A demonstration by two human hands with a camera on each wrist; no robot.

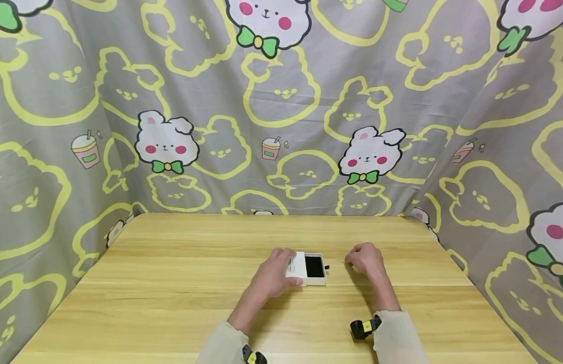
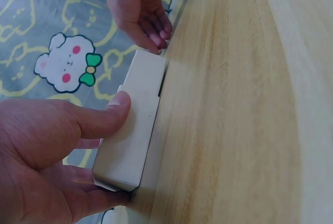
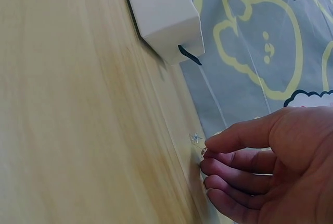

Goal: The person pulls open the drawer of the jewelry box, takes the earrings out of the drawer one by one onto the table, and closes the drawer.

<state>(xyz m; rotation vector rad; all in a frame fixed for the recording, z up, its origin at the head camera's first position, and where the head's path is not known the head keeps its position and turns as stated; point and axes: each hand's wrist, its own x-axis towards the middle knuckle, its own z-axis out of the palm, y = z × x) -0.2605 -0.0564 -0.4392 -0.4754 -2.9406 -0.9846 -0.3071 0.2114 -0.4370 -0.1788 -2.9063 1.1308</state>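
A small white sleeve box (image 1: 298,268) lies on the table, its drawer (image 1: 321,281) slid partly out to the right. Inside the drawer shows a black lining (image 1: 314,267), and a black pull tab (image 3: 190,55) sticks out of its end. My left hand (image 1: 273,275) grips the sleeve at its left end, thumb on the near side and fingers on the far side. To the right of the box, my right hand (image 1: 367,258) pinches a tiny silvery star-shaped trinket (image 3: 196,138) between thumb and forefinger, low over the table. Its other end is hidden by the fingertips.
The light wood table (image 1: 172,283) runs back to a grey patterned curtain (image 1: 208,121), which hangs behind it and on both sides. Black wrist cameras (image 1: 364,327) sit at both beige sleeves (image 1: 400,338).
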